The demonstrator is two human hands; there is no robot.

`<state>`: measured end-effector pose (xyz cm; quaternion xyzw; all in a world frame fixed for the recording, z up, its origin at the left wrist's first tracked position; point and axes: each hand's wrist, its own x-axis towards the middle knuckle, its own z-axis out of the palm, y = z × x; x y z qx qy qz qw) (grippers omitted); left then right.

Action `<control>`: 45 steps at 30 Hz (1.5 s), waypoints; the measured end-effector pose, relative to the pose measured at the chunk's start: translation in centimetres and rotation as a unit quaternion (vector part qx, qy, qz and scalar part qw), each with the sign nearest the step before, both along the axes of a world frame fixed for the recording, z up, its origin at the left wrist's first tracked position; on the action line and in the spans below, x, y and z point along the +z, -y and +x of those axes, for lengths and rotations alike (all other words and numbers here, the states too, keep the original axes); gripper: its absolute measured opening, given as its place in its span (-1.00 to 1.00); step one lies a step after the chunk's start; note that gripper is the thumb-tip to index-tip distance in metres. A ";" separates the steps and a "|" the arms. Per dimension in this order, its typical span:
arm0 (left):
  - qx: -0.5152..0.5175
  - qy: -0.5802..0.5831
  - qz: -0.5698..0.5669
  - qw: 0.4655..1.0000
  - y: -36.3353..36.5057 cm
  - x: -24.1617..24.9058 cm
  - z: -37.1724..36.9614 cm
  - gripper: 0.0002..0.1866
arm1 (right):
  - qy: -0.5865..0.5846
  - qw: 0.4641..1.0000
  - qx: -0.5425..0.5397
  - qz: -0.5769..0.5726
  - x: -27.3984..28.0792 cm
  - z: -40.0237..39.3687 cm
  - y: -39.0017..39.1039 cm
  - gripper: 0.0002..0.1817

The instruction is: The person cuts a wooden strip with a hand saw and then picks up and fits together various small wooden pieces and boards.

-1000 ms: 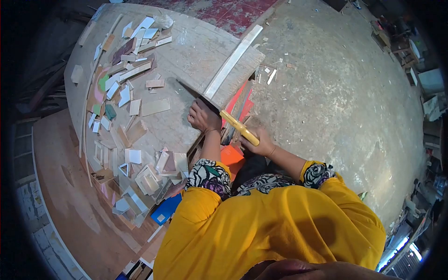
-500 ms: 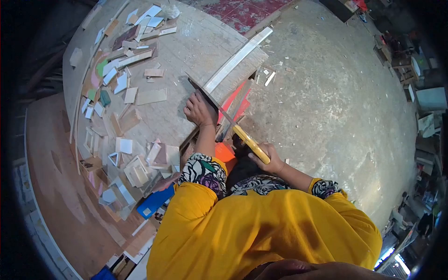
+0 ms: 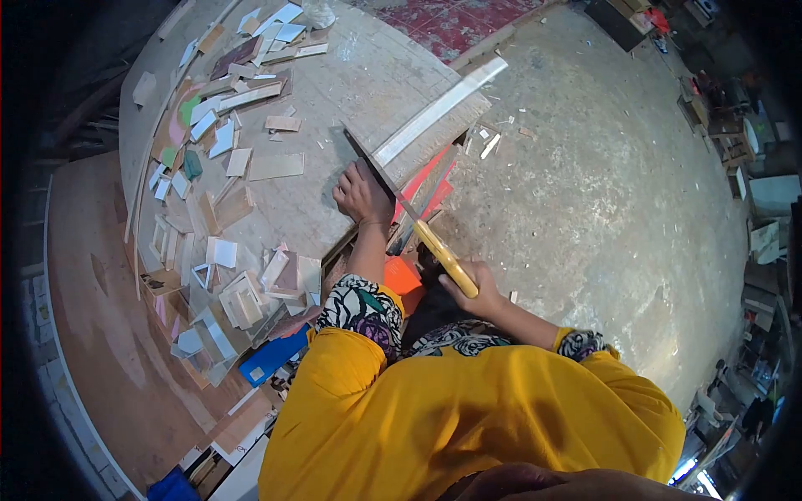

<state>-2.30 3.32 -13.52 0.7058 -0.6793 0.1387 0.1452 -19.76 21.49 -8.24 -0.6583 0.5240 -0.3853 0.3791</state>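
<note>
Cloth in bright yellow, with black-and-white patterned cuffs, fills the bottom of my view. Just beyond it my right hand has its fingers closed around the yellow handle of a saw. Left of my lap I see a blue object, and between my forearms an orange piece sits below the edge of the worktable.

My left hand is down on the tabletop, fingers bent, right beside the saw's dark blade — what is under the palm I cannot tell, nor whether the fingers grip anything. The blade slants across the near end of a long pale strip, which runs away from me along the table's right side, its far end reaching past the edge. Red pieces show below that side.

Off to my left, wood offcuts are strewn over the tabletop, with a dark green block among them — some flat, some overlapping. A brown panel lies further left. To the right stretches the bare concrete floor; at the top, beyond the table, I get a patch of red flooring, and blurred clutter lines the far right.
</note>
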 end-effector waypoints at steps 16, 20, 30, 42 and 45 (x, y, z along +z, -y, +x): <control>0.067 0.093 0.058 0.992 0.5 -0.6 0.2 -0.72 | 0.037 0.998 0.051 -0.008 0.1 -1.5 0.1 -0.86; 0.034 0.058 0.015 0.998 0.0 0.3 -0.2 -0.71 | 0.032 0.999 0.022 0.026 0.9 -1.7 0.0 -0.88; 0.012 0.009 0.026 1.000 0.2 -0.4 0.1 -0.59 | 0.073 0.995 -0.028 0.059 0.2 -0.6 1.7 -0.79; 0.032 0.068 0.005 0.997 0.6 -2.1 0.7 -0.66 | 0.064 0.997 0.014 -0.038 -0.5 -1.7 1.9 -0.79; 0.011 0.045 0.027 0.999 -0.2 0.0 0.2 -0.60 | 0.033 0.996 -0.015 0.076 -1.4 0.3 4.7 -0.82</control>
